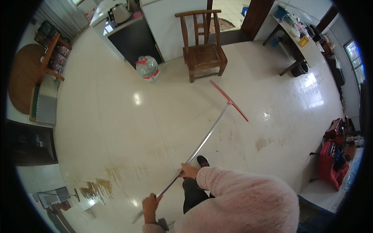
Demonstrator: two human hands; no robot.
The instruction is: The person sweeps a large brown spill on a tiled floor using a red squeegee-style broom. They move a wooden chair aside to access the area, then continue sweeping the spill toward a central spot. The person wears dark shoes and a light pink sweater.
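Note:
A long-handled floor squeegee (208, 136) slants across the pale floor, its red blade (229, 101) down on the tiles in front of the wooden chair. My left hand (150, 203) is closed around the silver handle near its upper end, with something dark at the wrist. Farther down the same pole, my right hand (189, 170) grips it, its arm in a fuzzy pink sleeve (244, 184). Brown muddy water (97, 189) lies streaked on the floor to the left of my hands. Fainter brown smears (264, 143) show right of the blade. My dark shoe (202, 161) is just beyond my right hand.
A wooden chair (204, 52) stands ahead, with a large clear plastic bottle (147, 69) left of it. At far right are a cluttered table (285, 29) and a black bucket (299, 69). A red bag (330, 165) sits at right. A round wooden tabletop (26, 79) leans at left.

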